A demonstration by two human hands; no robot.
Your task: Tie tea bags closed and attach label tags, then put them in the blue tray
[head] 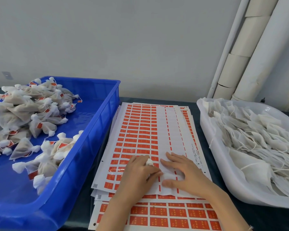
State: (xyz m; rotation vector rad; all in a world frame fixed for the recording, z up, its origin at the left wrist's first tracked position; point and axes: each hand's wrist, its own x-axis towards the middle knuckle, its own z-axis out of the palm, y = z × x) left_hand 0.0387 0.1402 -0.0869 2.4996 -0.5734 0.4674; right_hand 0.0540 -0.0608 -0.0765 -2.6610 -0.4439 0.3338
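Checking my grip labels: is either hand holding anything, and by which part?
The left hand grips a tea bag; only its white top shows between the fingers. The right hand rests flat on the label sheet.

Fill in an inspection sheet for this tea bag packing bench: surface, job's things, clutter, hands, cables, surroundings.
Surface: dark table, mostly covered.
Job's things: blue tray at left, holding tied tea bags with orange tags; label sheets stacked in the middle; white tray at right, full of untied tea bags.
Clutter: nothing seen.
Hands: left hand grips a tea bag over the label sheets; right hand presses flat on them.
Cables: nothing seen.
Surroundings: pale wall behind; white pipes at right.
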